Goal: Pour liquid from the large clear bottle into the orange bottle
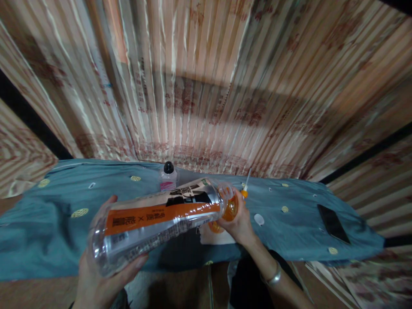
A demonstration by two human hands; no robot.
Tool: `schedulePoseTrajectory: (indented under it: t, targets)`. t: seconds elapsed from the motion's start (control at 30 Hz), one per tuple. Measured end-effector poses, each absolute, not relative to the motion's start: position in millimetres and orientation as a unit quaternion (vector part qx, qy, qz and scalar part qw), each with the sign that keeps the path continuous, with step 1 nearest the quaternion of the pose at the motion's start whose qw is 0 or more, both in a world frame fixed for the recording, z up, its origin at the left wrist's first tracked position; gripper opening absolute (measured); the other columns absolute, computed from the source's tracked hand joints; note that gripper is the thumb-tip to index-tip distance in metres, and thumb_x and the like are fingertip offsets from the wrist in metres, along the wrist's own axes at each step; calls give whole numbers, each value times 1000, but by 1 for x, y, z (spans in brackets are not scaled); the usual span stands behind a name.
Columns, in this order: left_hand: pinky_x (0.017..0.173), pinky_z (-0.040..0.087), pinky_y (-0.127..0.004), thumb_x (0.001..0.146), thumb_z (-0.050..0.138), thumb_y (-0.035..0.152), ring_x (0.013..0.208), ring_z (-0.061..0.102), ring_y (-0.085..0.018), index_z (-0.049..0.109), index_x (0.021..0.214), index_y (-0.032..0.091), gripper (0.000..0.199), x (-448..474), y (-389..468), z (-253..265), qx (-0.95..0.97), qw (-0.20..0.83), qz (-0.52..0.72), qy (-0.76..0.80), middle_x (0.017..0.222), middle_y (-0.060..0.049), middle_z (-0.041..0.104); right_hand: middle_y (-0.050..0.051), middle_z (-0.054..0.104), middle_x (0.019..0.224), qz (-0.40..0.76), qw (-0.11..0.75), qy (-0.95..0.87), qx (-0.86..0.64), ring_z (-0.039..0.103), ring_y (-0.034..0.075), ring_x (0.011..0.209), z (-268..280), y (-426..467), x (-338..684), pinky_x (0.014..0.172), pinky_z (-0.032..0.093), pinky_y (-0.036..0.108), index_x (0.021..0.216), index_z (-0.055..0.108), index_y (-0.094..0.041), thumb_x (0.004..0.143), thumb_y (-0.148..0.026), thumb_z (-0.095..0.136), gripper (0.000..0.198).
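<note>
My left hand [96,274] grips the base of a large clear plastic bottle [154,223] with an orange and black label, tipped almost flat with its mouth to the right. At the neck, my right hand [240,223] holds a small orange container [230,210], which touches the bottle's mouth. A thin white nozzle with an orange collar [246,186] sticks up just behind my right hand. A silver bangle [273,277] sits on my right wrist. Both hands hover over a teal cloth [48,223] with yellow spots.
A small clear bottle [168,177] with a black cap and pink label stands on the cloth behind the big bottle. A black phone [333,223] lies at the cloth's right end. A striped patterned curtain [209,86] hangs close behind. A white sheet [215,236] lies under my right hand.
</note>
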State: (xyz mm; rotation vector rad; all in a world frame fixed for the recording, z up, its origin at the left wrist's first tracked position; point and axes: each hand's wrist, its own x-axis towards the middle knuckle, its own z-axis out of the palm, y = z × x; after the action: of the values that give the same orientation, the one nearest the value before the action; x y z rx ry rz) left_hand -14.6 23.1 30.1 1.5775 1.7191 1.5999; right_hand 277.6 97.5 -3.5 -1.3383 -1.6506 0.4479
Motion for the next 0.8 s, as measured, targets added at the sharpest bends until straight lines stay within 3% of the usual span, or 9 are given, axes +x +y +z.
schedulePoseTrajectory:
  t: [0.27, 0.47, 0.57, 0.8]
  targets:
    - [94, 46, -60, 57, 74, 57, 119, 55, -39, 47, 132, 29, 85, -15, 27, 29, 582, 76, 562, 584, 141, -11, 50, 11, 66, 117, 175, 472, -669, -546, 66, 29, 107, -4, 98, 277, 90, 56, 40, 130, 41, -19, 62, -27, 79, 78]
    - [99, 45, -62, 53, 79, 54, 121, 54, -37, 44, 132, 40, 87, -12, 23, 30, 543, 165, 569, 595, 142, -2, 49, 12, 66, 117, 186, 473, -668, -544, 66, 29, 106, -4, 98, 277, 90, 55, 41, 129, 40, -18, 62, -29, 78, 78]
    - [103, 40, -63, 53, 79, 55, 124, 51, -38, 45, 132, 36, 89, -13, 24, 28, 542, 161, 570, 597, 142, -5, 49, 12, 66, 118, 189, 474, -667, -543, 66, 29, 106, -3, 98, 277, 91, 55, 41, 129, 41, -17, 62, -29, 78, 77]
    - [100, 45, -60, 51, 79, 55, 119, 55, -39, 48, 131, 28, 90, -11, 26, 32, 537, 145, 574, 601, 137, -11, 52, 12, 65, 119, 184, 475, -667, -543, 65, 29, 108, -2, 98, 277, 93, 54, 41, 129, 41, -18, 62, -27, 78, 78]
